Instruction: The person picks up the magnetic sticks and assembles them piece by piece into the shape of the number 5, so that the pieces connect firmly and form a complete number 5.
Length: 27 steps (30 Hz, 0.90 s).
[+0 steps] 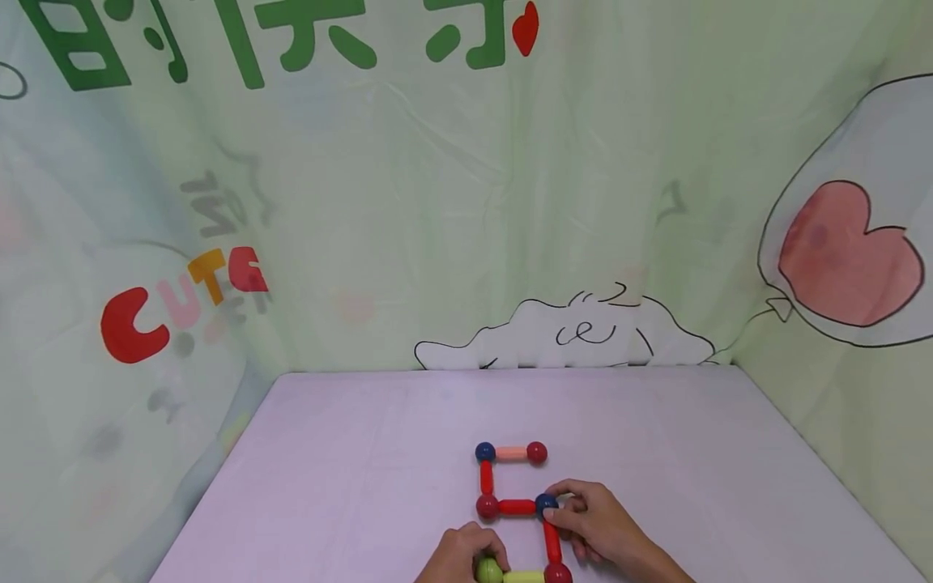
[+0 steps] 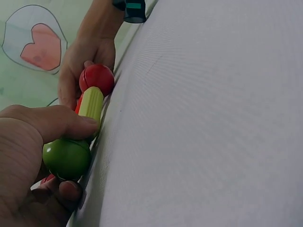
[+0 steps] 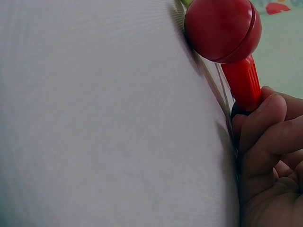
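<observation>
Joined balls and rods lie on the table in a shape like a 5. My left hand (image 1: 461, 555) grips the green ball (image 2: 67, 158), with the thumb beside the yellow-green rod (image 1: 523, 576). That rod runs to a red ball (image 1: 558, 574) at the lower right. From there a red rod (image 1: 552, 541) leads up to a blue ball (image 1: 546, 506), which my right hand (image 1: 601, 522) pinches between thumb and finger. Another red rod (image 1: 516, 507) joins it to a red ball (image 1: 487, 507) on the left. In the right wrist view my curled fingers partly hide the blue ball.
Farther up the shape are an upright red rod (image 1: 486, 478), a second blue ball (image 1: 485, 453), a pink rod (image 1: 511, 453) and a red end ball (image 1: 536, 453). The pale table (image 1: 350, 461) meets a printed curtain (image 1: 452, 202) at its back and sides.
</observation>
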{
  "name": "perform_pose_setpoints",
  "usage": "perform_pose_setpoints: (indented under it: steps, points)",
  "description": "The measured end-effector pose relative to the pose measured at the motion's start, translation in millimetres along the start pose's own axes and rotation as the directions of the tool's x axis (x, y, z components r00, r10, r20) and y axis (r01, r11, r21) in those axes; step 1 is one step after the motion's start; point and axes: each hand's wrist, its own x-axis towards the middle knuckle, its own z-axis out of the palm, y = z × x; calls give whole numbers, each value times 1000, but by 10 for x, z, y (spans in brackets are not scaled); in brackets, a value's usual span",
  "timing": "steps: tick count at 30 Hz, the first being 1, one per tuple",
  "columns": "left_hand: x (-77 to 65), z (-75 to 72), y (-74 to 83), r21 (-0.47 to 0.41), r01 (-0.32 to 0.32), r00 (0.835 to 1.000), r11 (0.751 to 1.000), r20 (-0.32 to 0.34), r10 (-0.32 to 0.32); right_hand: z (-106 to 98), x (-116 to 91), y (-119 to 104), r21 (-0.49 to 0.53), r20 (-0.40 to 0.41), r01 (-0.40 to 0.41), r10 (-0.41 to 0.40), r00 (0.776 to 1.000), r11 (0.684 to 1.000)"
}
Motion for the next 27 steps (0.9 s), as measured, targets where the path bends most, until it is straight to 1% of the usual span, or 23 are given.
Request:
perform_pose_setpoints:
  steps: [2, 6, 10, 17, 20, 23, 26, 27]
  points:
    - [-2, 5, 8, -11, 7, 1000, 1000, -1, -7, 2, -3, -6, -2, 0, 3, -3, 1000, 1000]
    - [-1, 12, 8, -63, 31, 1000, 998, 4, -31, -3, -7, 0, -10, -2, 18, -18, 1000, 1000]
    - [-5, -1, -4, -100, 37, 999, 994, 8, -37, -5, 4, 7, -5, 6, 28, -28, 1000, 1000]
    - [-15, -44, 30, -104, 43, 998, 994, 47, -38, -39, 40, 14, -1, 48, 38, -38, 998, 999]
    - [-14, -70, 55, -86, 44, 997, 995, 68, -39, -71, 52, 15, 18, 83, 52, -53, 995, 998]
    - [-4, -125, 98, -45, 50, 997, 998, 67, -47, -120, 54, 1, 19, 115, 60, -62, 991, 998]
    - [-1, -231, 144, 32, 66, 997, 997, 39, -67, -174, 31, -34, -43, 108, 85, -80, 991, 995]
    - [-5, -273, 156, 76, 75, 997, 994, 21, -77, -192, 17, -52, -76, 94, 101, -94, 991, 992]
